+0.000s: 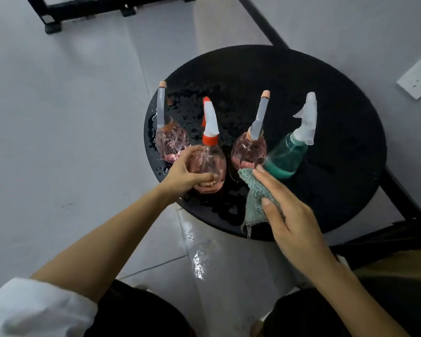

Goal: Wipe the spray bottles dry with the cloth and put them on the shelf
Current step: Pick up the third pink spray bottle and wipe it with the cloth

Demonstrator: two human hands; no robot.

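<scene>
Standing upright near the table's (338, 154) left edge, the bottle (213, 160) pointed its nozzle away; left hand (182, 172) curled round it, right hand (294, 215) pinched the cloth (252, 190).

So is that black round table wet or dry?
Wet. Beads and pools of water glisten across the left part of the table; the right part looks drier.

We count four spray bottles: three pink, namely the far-left pink bottle (171, 142), the orange-collared pink bottle (210, 161) and the mid-right pink bottle (248, 152); one green bottle (286, 158). One cloth (253, 190). One round black table (338, 142). Two hands: left hand (182, 173), right hand (294, 215). One wall socket (417, 79), far right.
</scene>
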